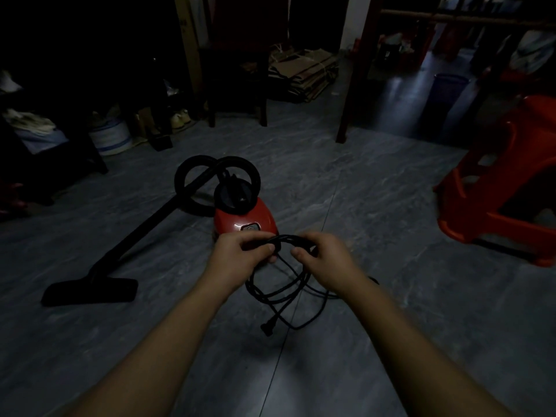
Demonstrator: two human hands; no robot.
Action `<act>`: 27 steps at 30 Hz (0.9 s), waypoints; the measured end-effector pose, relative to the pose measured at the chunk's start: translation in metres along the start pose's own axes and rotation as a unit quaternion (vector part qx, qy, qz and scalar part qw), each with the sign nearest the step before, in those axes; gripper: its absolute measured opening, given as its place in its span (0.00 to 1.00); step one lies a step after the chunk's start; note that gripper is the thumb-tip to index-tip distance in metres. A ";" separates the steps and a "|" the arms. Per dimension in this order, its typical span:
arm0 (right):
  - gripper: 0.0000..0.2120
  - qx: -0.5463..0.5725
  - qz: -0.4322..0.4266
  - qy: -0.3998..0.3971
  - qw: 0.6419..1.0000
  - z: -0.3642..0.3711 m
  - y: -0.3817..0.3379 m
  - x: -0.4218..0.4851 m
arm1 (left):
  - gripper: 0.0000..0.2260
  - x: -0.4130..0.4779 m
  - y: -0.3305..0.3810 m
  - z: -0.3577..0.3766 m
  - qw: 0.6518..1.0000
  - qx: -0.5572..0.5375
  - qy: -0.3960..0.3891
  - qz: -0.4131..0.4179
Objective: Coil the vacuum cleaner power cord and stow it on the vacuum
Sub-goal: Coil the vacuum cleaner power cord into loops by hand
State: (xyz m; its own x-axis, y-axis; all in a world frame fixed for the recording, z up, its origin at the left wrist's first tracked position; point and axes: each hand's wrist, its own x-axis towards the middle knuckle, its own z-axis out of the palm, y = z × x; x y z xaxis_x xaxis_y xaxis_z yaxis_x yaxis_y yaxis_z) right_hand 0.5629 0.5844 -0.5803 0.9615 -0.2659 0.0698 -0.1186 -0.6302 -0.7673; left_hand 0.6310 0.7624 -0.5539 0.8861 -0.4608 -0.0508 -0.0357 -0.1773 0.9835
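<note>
**Power cord**: black, thin and limp. I judge it light and floppy, apt to spring out of its loops if the grip slackens. It hangs in several loose loops between my 2 hands, just in front of the red vacuum. Its plug dangles low near the floor.

**Left hand**: fingers curled round the gathered strands at the top.

**Right hand**: fingers curled on the same bundle, close beside.

**Best hold, in my judgement:** the bunched top, pinched firmly, with the plug end left free for tucking.
</note>
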 end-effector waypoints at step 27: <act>0.08 0.146 0.015 -0.042 0.988 -0.003 0.000 0.002 | 0.07 0.009 -0.013 0.001 0.999 -0.041 0.028 0.005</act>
State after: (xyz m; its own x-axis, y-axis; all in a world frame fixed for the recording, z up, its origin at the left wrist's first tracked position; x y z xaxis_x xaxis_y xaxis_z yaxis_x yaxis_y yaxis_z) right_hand 0.5645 0.5816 -0.5780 0.9771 -0.2130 0.0006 -0.0825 -0.3814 -0.9207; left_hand 0.6389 0.7599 -0.5675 0.9100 -0.4132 -0.0333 -0.0087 -0.0993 0.9950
